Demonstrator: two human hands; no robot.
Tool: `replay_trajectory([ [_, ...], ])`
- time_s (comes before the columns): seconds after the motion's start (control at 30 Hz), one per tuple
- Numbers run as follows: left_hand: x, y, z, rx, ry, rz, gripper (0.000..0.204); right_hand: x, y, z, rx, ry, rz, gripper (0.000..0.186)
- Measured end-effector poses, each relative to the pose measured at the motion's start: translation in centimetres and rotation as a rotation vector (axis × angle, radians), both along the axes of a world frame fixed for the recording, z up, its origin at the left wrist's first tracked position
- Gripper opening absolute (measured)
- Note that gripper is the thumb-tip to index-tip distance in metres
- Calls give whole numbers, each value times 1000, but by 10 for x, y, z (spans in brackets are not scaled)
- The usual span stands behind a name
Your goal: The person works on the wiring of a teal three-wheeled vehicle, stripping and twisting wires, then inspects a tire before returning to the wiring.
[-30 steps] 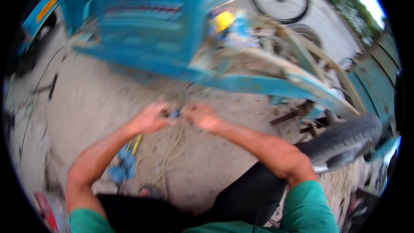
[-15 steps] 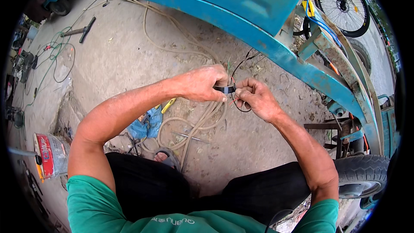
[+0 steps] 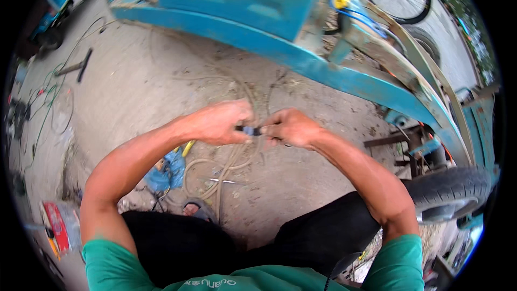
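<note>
Low over the ground, my left hand [image 3: 222,122] is closed on a roll of black electrical tape [image 3: 249,130]. My right hand [image 3: 293,128] meets it from the other side, thumb and fingers pinched at the tape's right end. Motion blurs both hands, so the thin wire seen at the right fingers earlier is hard to make out now. Beneath the hands a beige hose [image 3: 229,164] lies in loops on the dirt.
A blue metal vehicle frame [image 3: 258,48] crosses ahead and to the right, with a tyre [image 3: 449,189] at the right. A blue plastic bag [image 3: 171,171], a hammer [image 3: 82,66] and a red-and-white container [image 3: 62,226] are on the left.
The view has shifted, so the frame and ground sit further left. Both hands stay together at the tape; my right hand has turned, its back now more upward, and the picture is blurrier.
</note>
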State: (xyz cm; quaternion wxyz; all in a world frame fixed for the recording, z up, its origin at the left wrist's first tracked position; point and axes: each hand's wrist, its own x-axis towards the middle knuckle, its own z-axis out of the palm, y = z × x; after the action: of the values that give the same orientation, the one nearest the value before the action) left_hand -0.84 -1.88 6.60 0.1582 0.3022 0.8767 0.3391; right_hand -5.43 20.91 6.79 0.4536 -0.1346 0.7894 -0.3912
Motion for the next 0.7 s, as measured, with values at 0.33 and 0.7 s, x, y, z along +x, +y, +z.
replay_trajectory([
  [0.33,0,3,-17,-169,77,21,34,-10,8,-28,-1,245,86,14],
  [0.7,-32,-5,-38,76,15,-89,42,-12,15,-26,-135,-85,-105,15],
])
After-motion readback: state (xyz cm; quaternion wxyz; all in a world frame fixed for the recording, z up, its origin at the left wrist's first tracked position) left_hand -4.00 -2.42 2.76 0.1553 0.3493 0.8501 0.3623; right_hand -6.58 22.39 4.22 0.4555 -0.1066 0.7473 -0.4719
